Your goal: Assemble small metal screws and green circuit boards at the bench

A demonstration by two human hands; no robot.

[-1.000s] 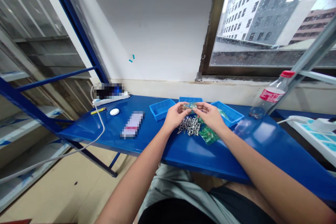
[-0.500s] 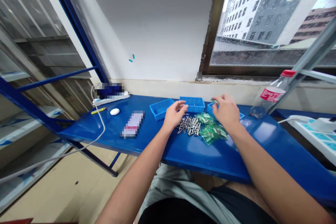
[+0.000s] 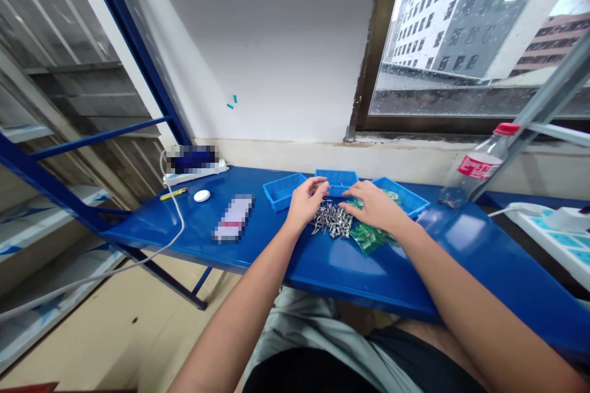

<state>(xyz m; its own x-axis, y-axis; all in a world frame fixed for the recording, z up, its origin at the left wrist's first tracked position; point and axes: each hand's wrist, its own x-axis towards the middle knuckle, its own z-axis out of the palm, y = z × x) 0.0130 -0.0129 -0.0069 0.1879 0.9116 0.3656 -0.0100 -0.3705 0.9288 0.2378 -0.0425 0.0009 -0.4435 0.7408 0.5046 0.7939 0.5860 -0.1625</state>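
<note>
My left hand (image 3: 305,204) is beside a loose pile of metal screws (image 3: 322,216), its fingers curled and the thumb close to the index finger. Anything in that pinch is too small to make out. My right hand (image 3: 375,207) hangs over the small silver metal fittings (image 3: 340,224) with thumb and fingers apart, holding nothing I can see. Partly under the right hand lie green circuit board pieces (image 3: 367,238). Behind the hands stand three blue trays: a left tray (image 3: 276,201), a middle tray (image 3: 335,175) and a right tray (image 3: 417,204) with a green piece inside.
A clear plastic bottle (image 3: 479,166) with a red cap stands at the right, near a white power strip (image 3: 560,236). To the left lie a blurred phone-like object (image 3: 235,218), a white round object (image 3: 201,196) and a yellow cutter (image 3: 174,194). A white cable hangs off the left edge.
My right hand has moved left from the right tray to above the metal fittings. The small green piece it held is out of its fingers. My left hand has stayed put.
</note>
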